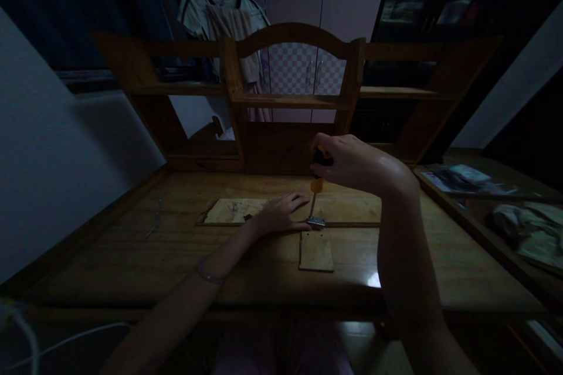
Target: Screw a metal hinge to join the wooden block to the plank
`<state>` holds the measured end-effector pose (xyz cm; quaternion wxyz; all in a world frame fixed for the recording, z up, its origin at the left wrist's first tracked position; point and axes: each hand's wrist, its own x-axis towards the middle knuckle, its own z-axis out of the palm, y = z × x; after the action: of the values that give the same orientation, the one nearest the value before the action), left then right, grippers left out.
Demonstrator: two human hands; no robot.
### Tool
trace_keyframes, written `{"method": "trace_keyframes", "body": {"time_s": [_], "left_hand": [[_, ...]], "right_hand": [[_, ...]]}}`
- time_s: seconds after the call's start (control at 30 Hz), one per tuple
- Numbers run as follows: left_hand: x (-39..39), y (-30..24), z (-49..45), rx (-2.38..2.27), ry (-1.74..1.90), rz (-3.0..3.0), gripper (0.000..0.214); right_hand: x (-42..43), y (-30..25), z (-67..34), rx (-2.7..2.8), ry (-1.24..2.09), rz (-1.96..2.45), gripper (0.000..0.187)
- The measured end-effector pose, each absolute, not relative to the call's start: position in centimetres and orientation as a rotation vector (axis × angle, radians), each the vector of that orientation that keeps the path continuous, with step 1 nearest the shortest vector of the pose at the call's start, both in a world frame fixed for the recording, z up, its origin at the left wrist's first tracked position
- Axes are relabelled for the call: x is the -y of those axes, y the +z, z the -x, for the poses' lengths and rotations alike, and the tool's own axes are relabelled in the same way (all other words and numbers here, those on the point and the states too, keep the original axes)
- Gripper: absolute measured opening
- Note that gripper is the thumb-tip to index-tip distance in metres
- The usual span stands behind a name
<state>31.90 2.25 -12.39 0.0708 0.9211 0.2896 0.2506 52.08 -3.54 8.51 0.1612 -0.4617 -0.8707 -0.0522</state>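
My right hand [341,158] is wrapped around the black and yellow handle of a screwdriver [316,186]. The screwdriver stands nearly upright, its tip down at a small metal hinge [316,222]. That hinge sits at the front edge of a long thin wooden board [352,211] lying on the desk. My left hand [284,211] rests on the board with fingers stretched out, its thumb close beside the hinge; whether it touches the metal I cannot tell. Just in front of the hinge lies a small square wooden piece [316,252] with two dark holes near its far edge.
A wooden shelf unit [290,101] rises along the back of the desk [176,263]. Thin clear strips [153,222] lie at the left. Papers and plastic packs [466,177] are on a lower surface at the right, near crumpled cloth [528,228]. Clothes [233,23] hang behind.
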Motion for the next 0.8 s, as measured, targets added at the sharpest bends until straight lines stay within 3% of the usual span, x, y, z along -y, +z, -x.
{"method": "trace_keyframes", "body": {"time_s": [0.57,0.8], "left_hand": [[-2.9,-11.8,-31.8,-0.844,0.696,-2.746,0.075],[-3.2,-11.3,-32.0,-0.821,0.659,-2.731,0.074]], "right_hand": [[2.0,8.5,-52.3,2.454,-0.074,1.326,0.027],[1.5,8.0,-51.7,2.386,-0.286,1.443,0.033]]}}
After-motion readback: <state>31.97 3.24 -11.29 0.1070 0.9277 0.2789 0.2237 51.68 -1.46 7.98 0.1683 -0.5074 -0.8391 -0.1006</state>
